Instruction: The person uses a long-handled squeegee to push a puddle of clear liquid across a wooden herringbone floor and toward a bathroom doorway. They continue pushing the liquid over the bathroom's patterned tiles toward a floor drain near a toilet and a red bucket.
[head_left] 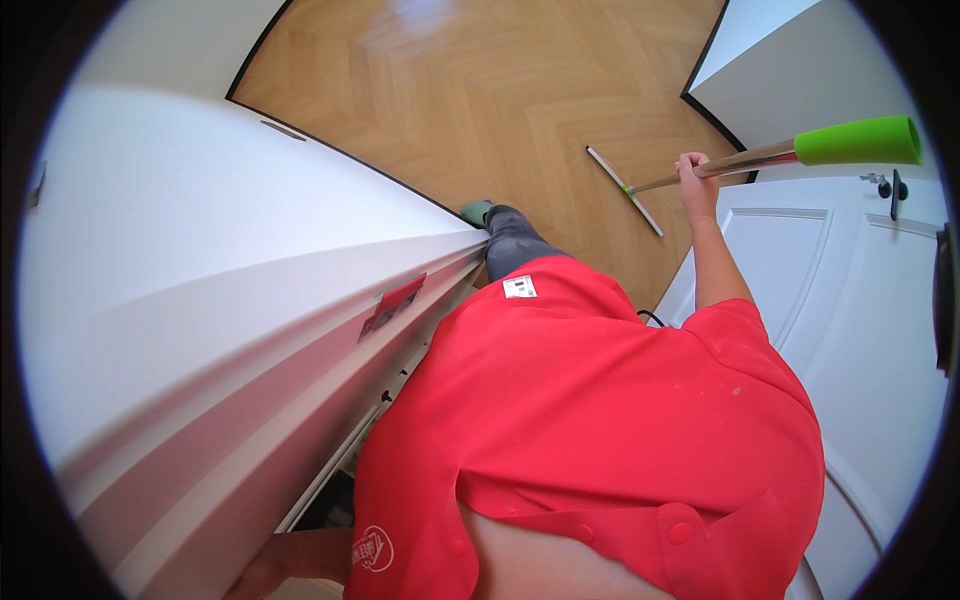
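Observation:
My right hand (pixel 697 170) is closed around the metal pole of a floor squeegee (pixel 740 163). The pole slopes down and away to a thin, pale crossbar with a green joint, which is at the wooden floor (pixel 540 120). A bright green grip (pixel 858 141) covers its upper end, free of my hand. At the lower left, my left hand (pixel 258 574) is beside the edge of a tall white door or panel (pixel 200 300); its fingers are hidden or too dark to make out.
A white panelled door (pixel 770 260) with a black handle (pixel 897 192) stands close on my right. White walls with dark skirting bound the floor ahead. My foot in a green covering (pixel 477 212) is by the left panel's lower edge.

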